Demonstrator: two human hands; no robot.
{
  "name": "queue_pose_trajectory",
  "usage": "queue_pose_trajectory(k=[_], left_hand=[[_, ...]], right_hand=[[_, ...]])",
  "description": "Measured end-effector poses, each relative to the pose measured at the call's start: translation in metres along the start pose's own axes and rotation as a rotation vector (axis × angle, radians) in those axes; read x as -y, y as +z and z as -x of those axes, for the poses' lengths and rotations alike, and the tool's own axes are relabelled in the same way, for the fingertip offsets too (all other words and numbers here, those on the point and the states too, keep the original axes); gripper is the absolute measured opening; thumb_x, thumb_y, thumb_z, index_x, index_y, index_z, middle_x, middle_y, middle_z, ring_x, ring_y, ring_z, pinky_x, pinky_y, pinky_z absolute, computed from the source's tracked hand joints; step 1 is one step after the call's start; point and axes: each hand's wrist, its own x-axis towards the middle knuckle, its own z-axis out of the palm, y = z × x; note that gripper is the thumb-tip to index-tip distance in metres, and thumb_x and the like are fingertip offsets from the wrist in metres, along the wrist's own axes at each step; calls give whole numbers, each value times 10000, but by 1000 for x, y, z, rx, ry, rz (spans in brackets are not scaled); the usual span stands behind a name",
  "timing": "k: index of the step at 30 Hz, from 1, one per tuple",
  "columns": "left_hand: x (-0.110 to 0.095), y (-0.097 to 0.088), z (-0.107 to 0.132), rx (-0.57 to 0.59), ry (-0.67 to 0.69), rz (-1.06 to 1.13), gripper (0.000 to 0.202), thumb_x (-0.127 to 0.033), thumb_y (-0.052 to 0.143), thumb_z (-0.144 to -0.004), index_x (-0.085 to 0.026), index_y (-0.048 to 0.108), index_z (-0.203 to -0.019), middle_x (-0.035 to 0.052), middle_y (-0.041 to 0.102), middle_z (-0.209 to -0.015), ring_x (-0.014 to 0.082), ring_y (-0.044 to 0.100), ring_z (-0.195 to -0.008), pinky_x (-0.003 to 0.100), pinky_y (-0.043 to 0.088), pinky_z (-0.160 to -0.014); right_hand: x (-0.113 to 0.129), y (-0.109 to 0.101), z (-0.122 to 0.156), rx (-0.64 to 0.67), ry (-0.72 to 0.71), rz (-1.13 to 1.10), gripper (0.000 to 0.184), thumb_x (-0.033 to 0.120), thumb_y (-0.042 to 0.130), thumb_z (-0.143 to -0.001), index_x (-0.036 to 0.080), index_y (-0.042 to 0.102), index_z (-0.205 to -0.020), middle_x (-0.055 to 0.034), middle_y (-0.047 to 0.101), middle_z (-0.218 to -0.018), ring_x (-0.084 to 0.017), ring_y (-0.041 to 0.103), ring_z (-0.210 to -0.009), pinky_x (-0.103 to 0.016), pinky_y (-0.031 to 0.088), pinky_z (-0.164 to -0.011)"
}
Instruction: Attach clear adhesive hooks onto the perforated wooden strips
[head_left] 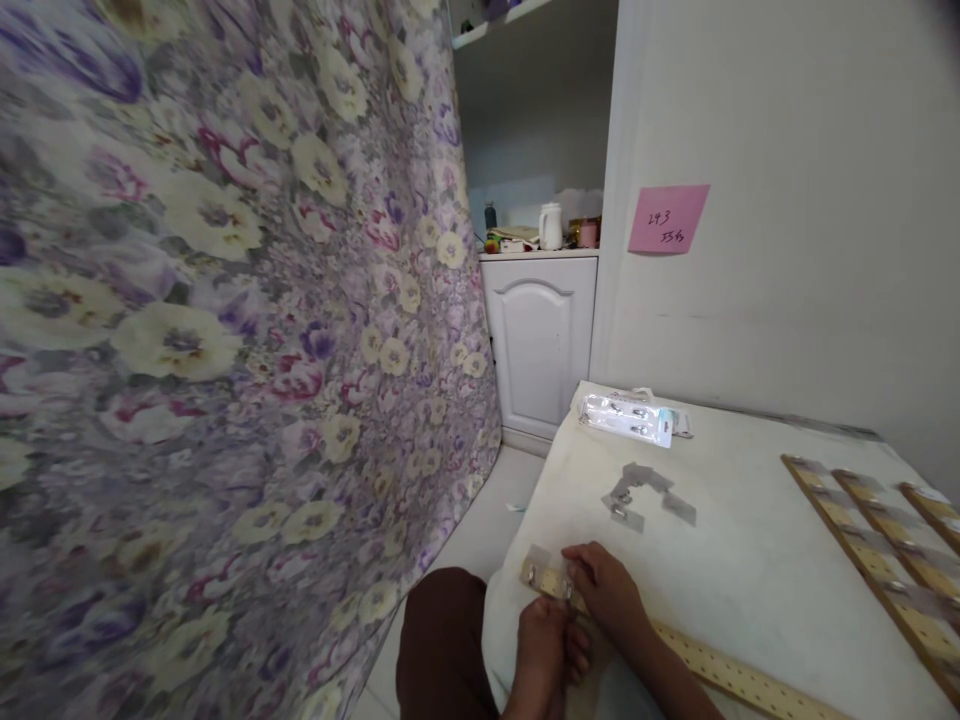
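Observation:
A long pale wooden strip with rows of holes (pixel 739 678) lies along the near side of the white-covered table, passing under my right forearm. At its left end a clear plastic square with a small metal hook (pixel 534 572) sits on it. My left hand (pixel 541 640) is closed at the near edge of this end, thumb beside a second metal hook. From the far side my right hand (pixel 609 592) pinches at that same hook's clear backing; its fingertips partly hide it. Beyond the hands several loose clear squares with metal hooks (pixel 626 500) lie scattered.
Clear blister packs of hooks (pixel 626 418) lie at the table's far left corner. Several perforated strips bearing clear squares (pixel 862 555) lie on the right. A floral curtain (pixel 262 350) hangs on the left. A pink note (pixel 667 220) is on the wall, beside a white cabinet (pixel 541 340).

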Motion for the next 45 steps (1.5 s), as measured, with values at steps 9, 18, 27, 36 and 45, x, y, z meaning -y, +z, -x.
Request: queue_pose_trajectory(k=[9,18,27,36,45], left_hand=[[1,1,1,-15,19,-13,288,-483,509,-692,-210,429,-649,-34,557,-412,69,409,-274,196,178,-328],[1,1,-1,-11,27,-48,262,-443,494,-706,-198,453,-623,-13,578,-409,70,406,-263,195,202,-316],[2,0,-1,-10,39,-47,282,-463,487,-701,-191,467,-633,-22,570,-406,65,409,-264,186,203,-312],[0,0,-1,-14,63,-56,303,-463,439,-711,-177,494,-626,-20,557,-408,62,415,-269,182,205,-310],[-2,0,-1,9,71,-64,323,-469,452,-708,-171,519,-606,-14,558,-411,64,421,-284,187,234,-324]], right_hand=[[2,0,2,-13,-4,5,303,273,404,-814,202,626,-1007,-55,660,-989,-186,601,-935,-290,422,-837],[4,-2,4,-1,-2,15,302,276,422,-798,203,618,-1015,-50,658,-985,-174,603,-921,-269,428,-824],[7,-5,8,3,1,31,316,296,457,-777,209,609,-1040,-49,646,-972,-179,598,-879,-271,433,-800],[10,-6,9,-8,-33,59,355,240,463,-748,201,607,-1070,-46,621,-952,-165,577,-812,-271,425,-775],[9,-6,11,-24,-40,45,381,201,468,-713,203,606,-1068,-38,618,-938,-155,575,-805,-257,422,-770]])
